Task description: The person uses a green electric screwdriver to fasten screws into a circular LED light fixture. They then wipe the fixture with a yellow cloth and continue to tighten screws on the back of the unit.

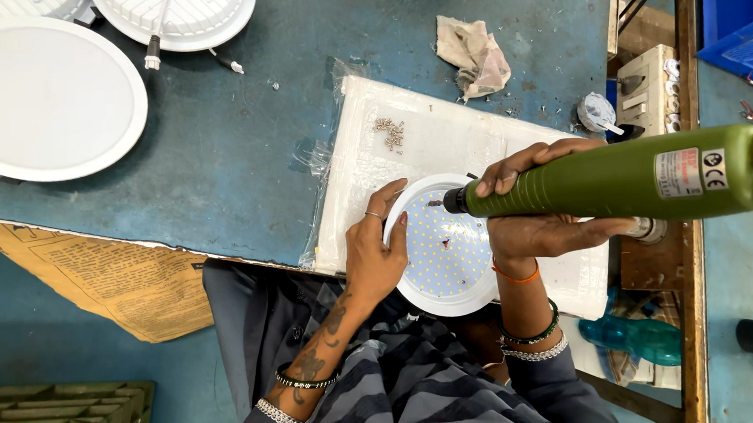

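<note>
The left hand [377, 251] grips the rim of a round white lamp [449, 264] whose face is dotted with small LEDs; the lamp rests on a white foam sheet [373, 159] at the near edge of the blue table [241, 141], partly overhanging toward the person's lap. The right hand [537, 197] is closed around a green electric screwdriver [627, 179], thumb and fingers wrapped about its barrel. The driver lies nearly level, its long axis running left to right, with the dark bit end pointing left at the lamp's upper rim and the cord end off to the right. Since the bit meets the lamp at such a shallow angle, it could slip off a screw and scratch the LED board, or skid toward the left fingers holding the rim just beside it. The overhanging lamp might also tip if the left grip loosens. A small heap of screws [391, 132] sits on the foam above the lamp, and a careless sweep of the driver could scatter them. A rag [474, 53] lies farther back, and larger white discs [38, 97] rest at the far left.
</note>
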